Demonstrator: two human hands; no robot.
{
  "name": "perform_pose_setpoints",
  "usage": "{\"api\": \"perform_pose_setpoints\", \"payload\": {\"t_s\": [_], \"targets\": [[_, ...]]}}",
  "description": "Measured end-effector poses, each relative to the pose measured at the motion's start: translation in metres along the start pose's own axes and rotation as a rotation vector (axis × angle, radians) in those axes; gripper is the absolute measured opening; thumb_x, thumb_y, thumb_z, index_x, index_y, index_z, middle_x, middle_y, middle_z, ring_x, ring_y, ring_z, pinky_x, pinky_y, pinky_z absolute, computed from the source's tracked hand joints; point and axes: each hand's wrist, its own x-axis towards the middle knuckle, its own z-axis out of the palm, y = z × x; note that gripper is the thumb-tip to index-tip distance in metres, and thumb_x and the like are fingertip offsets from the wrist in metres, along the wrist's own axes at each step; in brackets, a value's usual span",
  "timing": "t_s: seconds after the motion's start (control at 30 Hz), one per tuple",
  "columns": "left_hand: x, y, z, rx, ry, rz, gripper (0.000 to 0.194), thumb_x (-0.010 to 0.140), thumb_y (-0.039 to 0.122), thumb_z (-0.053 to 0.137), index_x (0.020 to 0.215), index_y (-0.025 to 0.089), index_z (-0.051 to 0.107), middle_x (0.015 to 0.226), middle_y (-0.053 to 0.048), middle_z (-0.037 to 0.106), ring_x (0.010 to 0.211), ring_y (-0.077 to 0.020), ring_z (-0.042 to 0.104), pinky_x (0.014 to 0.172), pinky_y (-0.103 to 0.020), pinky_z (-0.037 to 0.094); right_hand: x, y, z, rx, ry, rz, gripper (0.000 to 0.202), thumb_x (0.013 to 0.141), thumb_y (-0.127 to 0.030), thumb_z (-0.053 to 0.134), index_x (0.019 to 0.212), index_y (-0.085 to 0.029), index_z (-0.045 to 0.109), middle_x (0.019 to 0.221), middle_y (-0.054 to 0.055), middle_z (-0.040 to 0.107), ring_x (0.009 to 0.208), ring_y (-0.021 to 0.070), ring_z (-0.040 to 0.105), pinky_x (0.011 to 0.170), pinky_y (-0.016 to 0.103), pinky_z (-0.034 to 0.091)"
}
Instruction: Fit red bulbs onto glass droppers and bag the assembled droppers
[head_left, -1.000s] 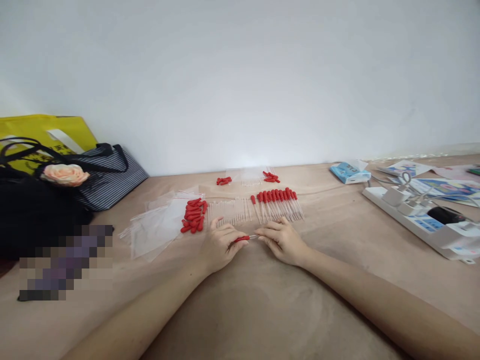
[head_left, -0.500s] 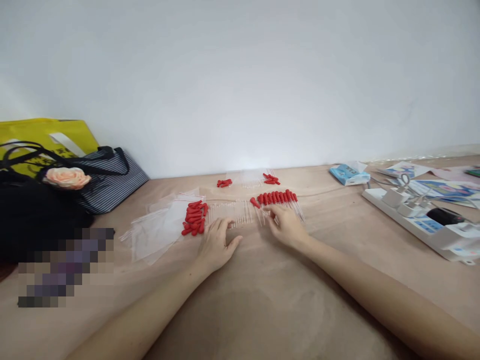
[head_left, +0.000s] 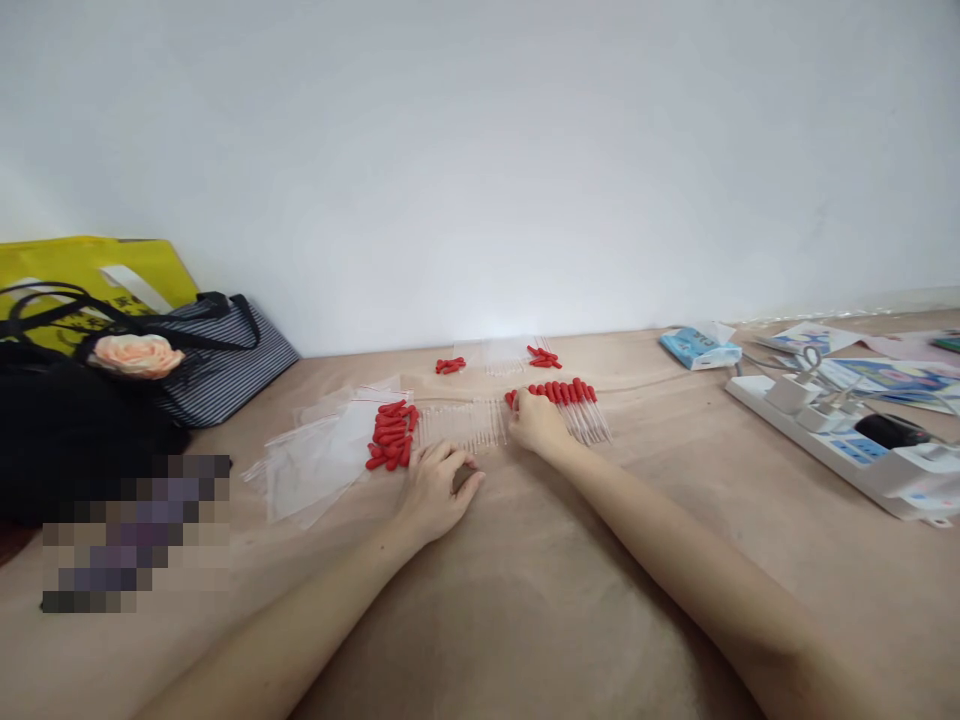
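My right hand point(head_left: 538, 425) is closed on the red bulb of the leftmost dropper; its fingertips and the tube are largely hidden. To its right, a row of droppers point(head_left: 581, 405) with red rubber bulbs and thin clear tubes lies side by side. My left hand point(head_left: 442, 490) rests open on the table, fingers bent and thumb apart, at the near edge of a row of clear glass tubes point(head_left: 465, 425). Just left of those tubes is a pile of loose red rubber bulbs point(head_left: 390, 435).
Clear zip bags point(head_left: 322, 465) lie left of the pile. More red bulbs point(head_left: 450, 366) and tubes point(head_left: 506, 365) lie by the wall. A striped bag point(head_left: 217, 360) stands at left; a tissue pack point(head_left: 697, 348) and a power strip point(head_left: 832, 440) are at right.
My right hand has moved slightly left and away from me, closing over the leftmost dropper's bulb. My left hand has stayed nearly still.
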Motion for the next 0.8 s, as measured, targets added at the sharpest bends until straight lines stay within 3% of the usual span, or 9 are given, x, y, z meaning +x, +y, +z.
{"api": "perform_pose_setpoints", "payload": {"t_s": [0.37,0.47,0.67,0.8], "targets": [[-0.001,-0.001,0.001,0.013,0.003,0.019,0.011,0.077,0.030,0.052,0.077,0.021,0.059,0.081,-0.002,0.061,0.080,-0.0197,0.054,0.078,-0.038,0.035,-0.001,0.006,0.001,-0.007,-0.011,-0.057,0.021,0.076,-0.015,0.047,0.094,-0.017,0.057,0.095,0.010,0.063,0.089,0.0213,0.058,0.070,0.029,0.041],[0.002,-0.006,-0.004,0.052,0.051,0.000,0.013,0.077,0.032,0.052,0.077,0.022,0.060,0.080,-0.002,0.061,0.081,-0.0203,0.054,0.076,-0.038,0.035,-0.003,0.008,-0.002,0.002,-0.001,-0.063,0.021,0.077,-0.016,0.046,0.094,-0.018,0.058,0.096,0.009,0.062,0.091,0.0209,0.057,0.072,0.029,0.041],[0.021,-0.039,-0.036,0.233,0.197,-0.263,0.016,0.076,0.033,0.051,0.072,0.021,0.060,0.080,-0.005,0.060,0.084,-0.0257,0.054,0.072,-0.040,0.036,-0.005,-0.002,-0.005,-0.003,-0.037,-0.037,0.020,0.079,-0.022,0.044,0.087,-0.016,0.061,0.090,0.011,0.064,0.087,0.0223,0.060,0.070,0.030,0.042],[0.031,-0.067,-0.052,0.322,0.157,-0.448,0.022,0.073,0.041,0.051,0.077,0.023,0.063,0.083,-0.008,0.059,0.087,-0.0309,0.053,0.070,-0.044,0.037,-0.002,-0.015,-0.004,-0.018,-0.075,0.018,0.025,0.077,-0.029,0.048,0.091,-0.012,0.061,0.092,0.015,0.064,0.087,0.0252,0.060,0.068,0.033,0.044]]}}
